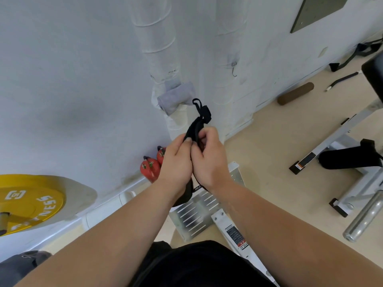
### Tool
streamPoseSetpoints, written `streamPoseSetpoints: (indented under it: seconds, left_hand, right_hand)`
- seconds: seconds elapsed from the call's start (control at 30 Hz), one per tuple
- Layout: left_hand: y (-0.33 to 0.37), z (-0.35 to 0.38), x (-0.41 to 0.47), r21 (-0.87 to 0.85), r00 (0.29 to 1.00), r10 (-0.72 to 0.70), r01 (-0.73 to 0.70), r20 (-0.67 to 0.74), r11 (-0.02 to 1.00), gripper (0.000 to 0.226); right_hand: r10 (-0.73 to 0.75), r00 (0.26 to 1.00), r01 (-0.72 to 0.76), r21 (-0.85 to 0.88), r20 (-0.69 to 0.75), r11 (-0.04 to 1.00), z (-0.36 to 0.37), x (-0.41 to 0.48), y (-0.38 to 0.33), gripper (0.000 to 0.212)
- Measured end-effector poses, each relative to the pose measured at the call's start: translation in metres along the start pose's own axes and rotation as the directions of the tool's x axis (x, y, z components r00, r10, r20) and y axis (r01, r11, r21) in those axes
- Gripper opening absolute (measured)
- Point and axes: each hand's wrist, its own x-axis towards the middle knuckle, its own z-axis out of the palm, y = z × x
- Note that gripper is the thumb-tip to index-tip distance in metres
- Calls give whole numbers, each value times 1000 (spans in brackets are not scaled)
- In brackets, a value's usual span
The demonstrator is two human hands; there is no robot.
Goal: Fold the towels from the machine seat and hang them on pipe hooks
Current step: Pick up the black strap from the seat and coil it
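Together, left hand (176, 160), right hand (209, 158), gripping black towel (194, 127), grey towel (176, 96) hung on pipe (157, 48)

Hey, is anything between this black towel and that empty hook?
Nothing visible. Left hand and right hand grip the black towel below the empty hook, the gap open. The grey towel hangs left of it.

A towel (176, 96) hangs on a pipe (157, 48) beyond the left hand (176, 162). A bench (342, 141) stands right of the right hand (209, 160).
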Motion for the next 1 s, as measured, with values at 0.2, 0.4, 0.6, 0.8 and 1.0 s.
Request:
streamPoseSetpoints:
  seconds: [0.2, 0.4, 0.6, 0.8, 1.0]
  left_hand:
    - [-1, -55, 37, -92, 991, -33, 45, 127, 995, 21]
    - [5, -107, 72, -86, 986, -81, 94, 144, 992, 23]
    - [8, -130, 105, 33, 940, -132, 128, 314, 991, 18]
    - [9, -116, 129, 173, 936, -155, 103, 317, 979, 12]
    - [19, -67, 145, 162, 950, -146, 103, 276, 981, 15]
  right_hand:
    - [-118, 977, 120, 3, 175, 993, 39, 9, -13, 45]
    - [75, 994, -75, 4, -85, 997, 74, 38, -32, 25]
    - [416, 909, -393, 257, -41, 883, 64, 80, -36, 24]
    - [385, 922, -365, 435, 46, 823, 52, 102, -35, 23]
    - [315, 932, -362, 436, 179, 824, 5, 135, -5, 27]
